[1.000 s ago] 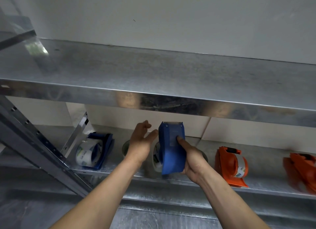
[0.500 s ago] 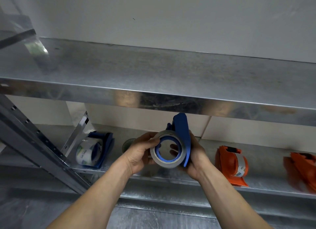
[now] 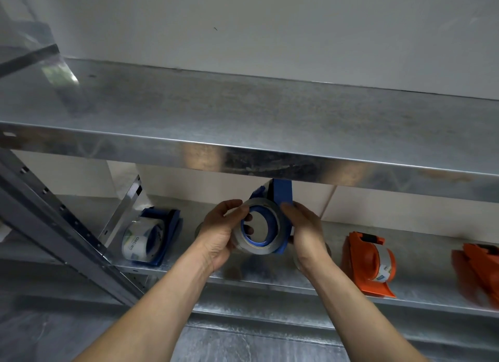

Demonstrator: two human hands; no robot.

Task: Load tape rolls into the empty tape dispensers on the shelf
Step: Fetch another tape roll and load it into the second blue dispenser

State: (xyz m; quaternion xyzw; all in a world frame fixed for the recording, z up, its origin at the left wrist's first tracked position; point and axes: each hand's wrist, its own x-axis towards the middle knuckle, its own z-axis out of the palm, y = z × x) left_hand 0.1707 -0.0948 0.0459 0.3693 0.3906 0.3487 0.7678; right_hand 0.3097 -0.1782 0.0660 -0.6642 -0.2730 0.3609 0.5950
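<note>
Left of the fingers [image 3: 232, 205], rotated print resembling "deli" on the clear tape roll [image 3: 139, 238]; small blue marks on the orange dispenser's roll [image 3: 384, 264], unreadable.

lower shelf [image 3: 270, 283]: galvanized metal, beneath the held dispenser
left of the grip: blue dispenser [image 3: 164, 232] lying loaded with tape
right of the grip: orange dispenser [image 3: 367, 264], loaded; farther right, another orange dispenser [image 3: 478, 272], blurred
upper shelf [image 3: 243, 113]: bare metal

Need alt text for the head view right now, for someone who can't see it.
Two hands, left and right, press a tape roll onto a blue dispenser held above a metal shelf. On the shelf lie a loaded blue dispenser at left and a loaded orange dispenser at right.
</note>
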